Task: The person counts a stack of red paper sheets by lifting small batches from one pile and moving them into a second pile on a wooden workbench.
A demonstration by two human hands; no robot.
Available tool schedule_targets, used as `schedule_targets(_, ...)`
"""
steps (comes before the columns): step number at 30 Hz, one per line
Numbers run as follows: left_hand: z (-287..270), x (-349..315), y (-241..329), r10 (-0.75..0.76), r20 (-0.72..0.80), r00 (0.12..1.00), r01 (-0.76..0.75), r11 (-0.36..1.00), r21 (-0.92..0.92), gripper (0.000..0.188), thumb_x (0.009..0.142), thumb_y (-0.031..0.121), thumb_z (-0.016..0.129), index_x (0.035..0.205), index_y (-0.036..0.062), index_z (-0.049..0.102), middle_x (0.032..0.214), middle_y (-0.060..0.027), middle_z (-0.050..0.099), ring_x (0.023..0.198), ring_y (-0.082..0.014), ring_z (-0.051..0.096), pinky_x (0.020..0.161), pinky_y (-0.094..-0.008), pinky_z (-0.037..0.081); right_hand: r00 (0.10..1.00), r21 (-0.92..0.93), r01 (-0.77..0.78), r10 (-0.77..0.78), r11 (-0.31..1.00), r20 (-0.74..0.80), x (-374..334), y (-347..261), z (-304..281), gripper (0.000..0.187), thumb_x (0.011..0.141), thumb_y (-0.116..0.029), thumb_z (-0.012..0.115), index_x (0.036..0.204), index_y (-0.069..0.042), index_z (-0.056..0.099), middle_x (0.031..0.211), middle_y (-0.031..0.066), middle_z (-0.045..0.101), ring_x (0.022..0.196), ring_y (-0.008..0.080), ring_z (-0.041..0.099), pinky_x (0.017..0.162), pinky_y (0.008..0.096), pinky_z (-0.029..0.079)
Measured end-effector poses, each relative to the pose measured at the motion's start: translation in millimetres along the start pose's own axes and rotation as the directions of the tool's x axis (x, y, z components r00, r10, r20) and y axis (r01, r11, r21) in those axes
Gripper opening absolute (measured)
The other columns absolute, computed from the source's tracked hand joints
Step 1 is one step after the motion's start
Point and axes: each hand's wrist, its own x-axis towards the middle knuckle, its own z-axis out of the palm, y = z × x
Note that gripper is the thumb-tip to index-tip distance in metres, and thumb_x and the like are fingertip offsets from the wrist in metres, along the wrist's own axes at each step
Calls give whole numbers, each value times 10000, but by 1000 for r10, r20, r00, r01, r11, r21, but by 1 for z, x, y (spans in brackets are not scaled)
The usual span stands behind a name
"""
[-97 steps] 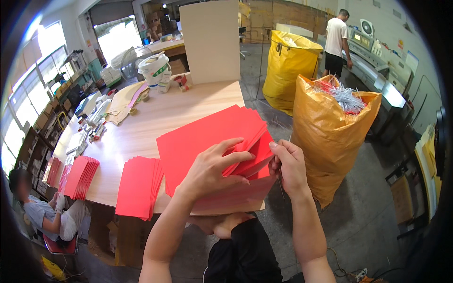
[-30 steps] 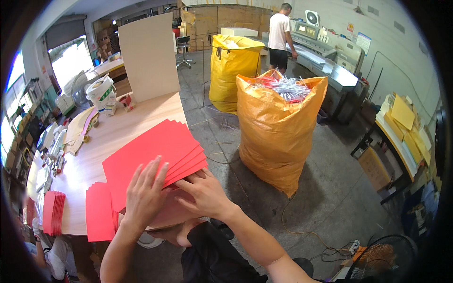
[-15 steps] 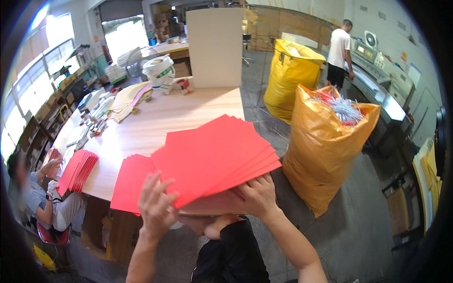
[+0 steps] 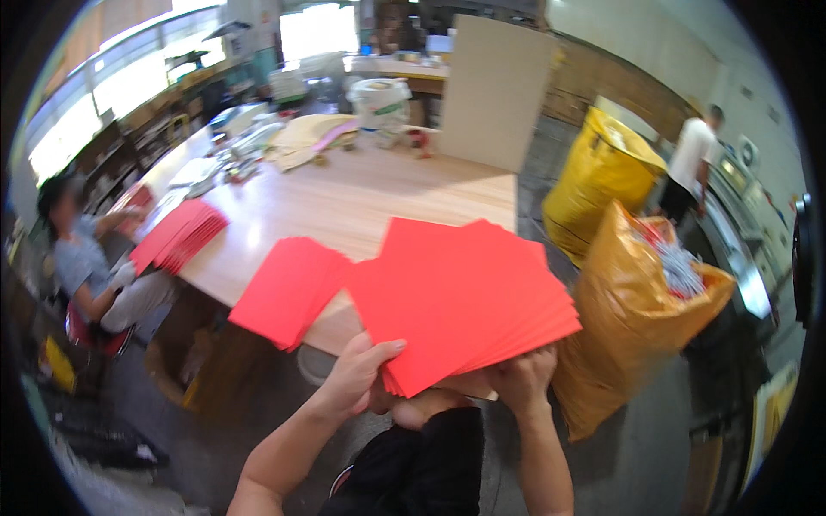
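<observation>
A fanned stack of red paper sheets [image 4: 465, 297] lies between my hands at the table's near edge. My left hand [image 4: 363, 371] pinches its near left corner, thumb on top and fingers underneath. My right hand [image 4: 527, 377] holds the near right edge from below, and its fingers are largely hidden by the sheets. To the left, a smaller spread pile of red sheets [image 4: 288, 288] rests on the wooden table [image 4: 379, 185], close to the stack.
At the far left a seated person [image 4: 90, 258] handles another red pile [image 4: 182, 232]. Orange [image 4: 632, 335] and yellow [image 4: 594, 181] sacks stand to the right, near a standing person [image 4: 691, 159]. A white tub [image 4: 379, 107] and upright board [image 4: 492, 95] are at the back.
My left hand, loosely spread by the stack's left corner before, has closed on that corner. The view has turned left, so the scene sits further right. The smaller pile shows more fully.
</observation>
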Motion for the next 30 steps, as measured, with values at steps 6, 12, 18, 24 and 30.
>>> schedule_targets(6, -96, -27, 44, 102, -95, 990, -95, 993, 74, 416, 1081, 69, 602, 1476, -55, 561, 1418, -153, 696, 1262, -239, 713, 1083, -398, 587, 998, -117, 7, -1, 993, 56, 6, -9, -6, 480, 860, -259, 807, 1299, -71, 752, 1400, 149, 711, 1344, 374, 634, 1174, 533, 430)
schedule_targets(12, -244, -29, 58, 343, -293, 892, -351, 936, 29, 417, 1086, 94, 622, 1481, -25, 562, 1430, -148, 697, 1276, -260, 715, 1085, -434, 595, 997, -136, -8, 18, 991, 74, 8, -15, -7, 507, 936, -321, 760, 1375, -71, 716, 1485, 153, 674, 1407, 381, 601, 1200, 524, 413)
schedule_targets(18, -334, 4, 25, 327, -405, 854, -359, 933, -4, 379, 1089, 102, 617, 1450, -7, 578, 1398, -133, 713, 1236, -260, 732, 1059, -439, 613, 994, -136, -13, 28, 991, 109, 8, -15, -6, 495, 942, -313, 753, 1370, -68, 715, 1493, 162, 667, 1420, 388, 590, 1203, 531, 410)
schedule_targets(24, -347, 14, 9, 165, -516, 840, -156, 986, 62, 376, 1103, 133, 576, 1453, -6, 573, 1363, -153, 726, 1178, -271, 756, 988, -461, 649, 991, -161, -14, 35, 987, 127, 7, -12, -9, 501, 945, -307, 748, 1381, -62, 706, 1502, 163, 662, 1423, 396, 586, 1208, 531, 403)
schedule_targets(30, -338, 13, 19, 121, -527, 841, -116, 992, 43, 416, 1119, 195, 566, 1480, -11, 551, 1369, -166, 722, 1152, -278, 760, 948, -463, 655, 992, -150, -22, 40, 988, 117, 7, -14, -8, 486, 956, -287, 726, 1386, -62, 701, 1497, 163, 664, 1426, 396, 585, 1214, 527, 397)
